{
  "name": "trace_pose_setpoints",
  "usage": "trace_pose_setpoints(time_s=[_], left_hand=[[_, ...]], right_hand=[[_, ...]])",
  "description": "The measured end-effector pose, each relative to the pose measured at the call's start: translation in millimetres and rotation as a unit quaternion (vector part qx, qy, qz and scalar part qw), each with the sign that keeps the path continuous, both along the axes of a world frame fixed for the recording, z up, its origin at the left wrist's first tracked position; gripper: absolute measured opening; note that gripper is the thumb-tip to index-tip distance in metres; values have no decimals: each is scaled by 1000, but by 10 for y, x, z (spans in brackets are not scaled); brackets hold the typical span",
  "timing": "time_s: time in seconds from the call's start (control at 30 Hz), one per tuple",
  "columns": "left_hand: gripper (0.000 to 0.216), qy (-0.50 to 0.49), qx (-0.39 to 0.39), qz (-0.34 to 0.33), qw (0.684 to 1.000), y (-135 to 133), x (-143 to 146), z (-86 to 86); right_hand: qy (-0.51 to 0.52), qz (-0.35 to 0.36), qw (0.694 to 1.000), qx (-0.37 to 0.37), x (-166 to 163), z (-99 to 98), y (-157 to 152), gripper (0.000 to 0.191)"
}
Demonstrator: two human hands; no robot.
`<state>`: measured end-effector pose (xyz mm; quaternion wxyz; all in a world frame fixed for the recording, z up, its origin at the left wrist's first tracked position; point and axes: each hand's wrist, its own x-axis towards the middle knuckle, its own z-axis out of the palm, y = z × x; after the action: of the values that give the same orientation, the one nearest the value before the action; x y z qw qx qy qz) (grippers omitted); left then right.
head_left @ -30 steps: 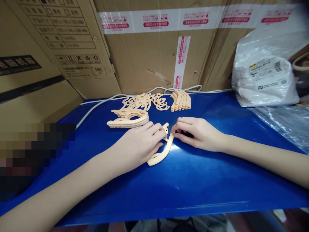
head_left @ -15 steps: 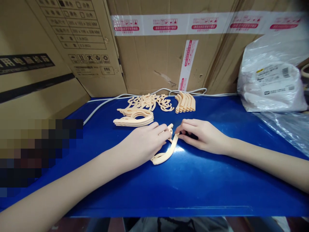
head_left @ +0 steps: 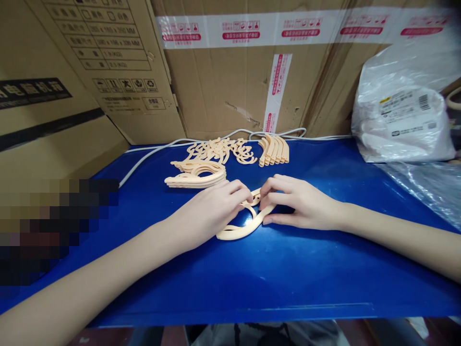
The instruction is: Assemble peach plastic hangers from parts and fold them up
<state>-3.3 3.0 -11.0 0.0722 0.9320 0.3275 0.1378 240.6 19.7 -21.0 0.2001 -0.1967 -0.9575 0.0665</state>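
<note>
Two hands meet over one peach plastic hanger piece (head_left: 236, 231) | left hand (head_left: 212, 211) and right hand (head_left: 300, 202) both pinch it, fingertips together | three piles beyond the fingers: stacked hangers (head_left: 196, 177), loose hooks (head_left: 219, 150), curved strips (head_left: 274, 150)

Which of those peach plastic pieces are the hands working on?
On the blue table, in front of the cardboard boxes, the left hand and right hand meet over one curved peach hanger piece. It lies alone nearest the viewer; the others sit stacked farther back.

Cardboard boxes (head_left: 230, 91) behind blue table (head_left: 288, 274), white cable (head_left: 151, 154) along back edge, white plastic bag (head_left: 399, 120) far right.
</note>
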Motion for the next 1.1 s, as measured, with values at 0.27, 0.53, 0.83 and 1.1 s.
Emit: trace_pose_setpoints(time_s=[0.27, 0.53, 0.83, 1.1], left_hand=[[20, -8, -13, 15, 1000, 7, 12, 40], [18, -11, -5, 15, 1000, 11, 10, 31], [18, 2, 1, 5, 1000, 15, 7, 34], [20, 9, 33, 0, 999, 16, 7, 38]], right_hand=[[-8, 12, 997, 71, 2, 24, -83, 30], [-6, 49, 975, 218, -5, 20, -131, 40], [-44, -66, 981, 177, -19, 252, -85, 34], [-96, -173, 963, 185, -281, 485, 534, 29]])
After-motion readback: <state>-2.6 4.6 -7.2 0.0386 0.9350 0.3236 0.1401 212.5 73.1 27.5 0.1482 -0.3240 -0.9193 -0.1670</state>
